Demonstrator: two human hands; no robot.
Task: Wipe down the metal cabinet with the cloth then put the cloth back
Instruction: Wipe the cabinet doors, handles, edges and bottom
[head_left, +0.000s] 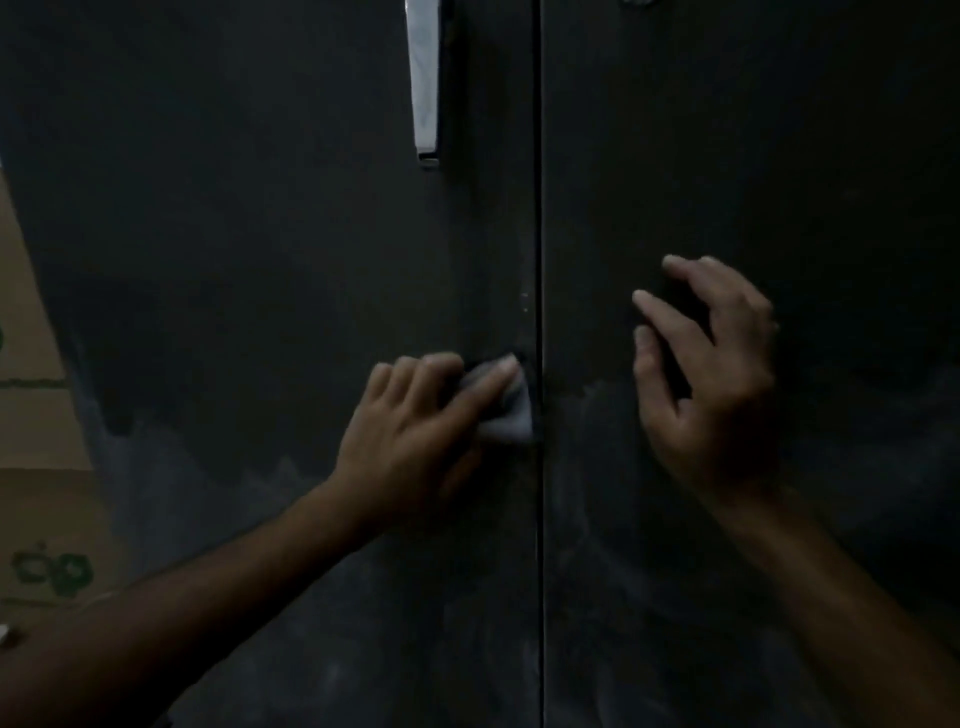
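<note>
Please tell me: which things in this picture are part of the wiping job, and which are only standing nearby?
Part of the job:
- cloth, pressed by the left hand on the left door beside the seam
- metal cabinet
- right hand, fingers spread on the right door

Only nearby:
- cardboard boxes left of the cabinet
- silver door handle, untouched

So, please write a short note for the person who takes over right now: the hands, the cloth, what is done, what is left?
Left hand: presses the cloth on the left cabinet door, beside the centre seam.
Right hand: holds nothing, fingers spread against the right door.
Done: dusty smears show on the lower parts of both doors; how much is wiped, cannot tell.
Left: finish wiping, including the handle, then put the cloth back.
</note>
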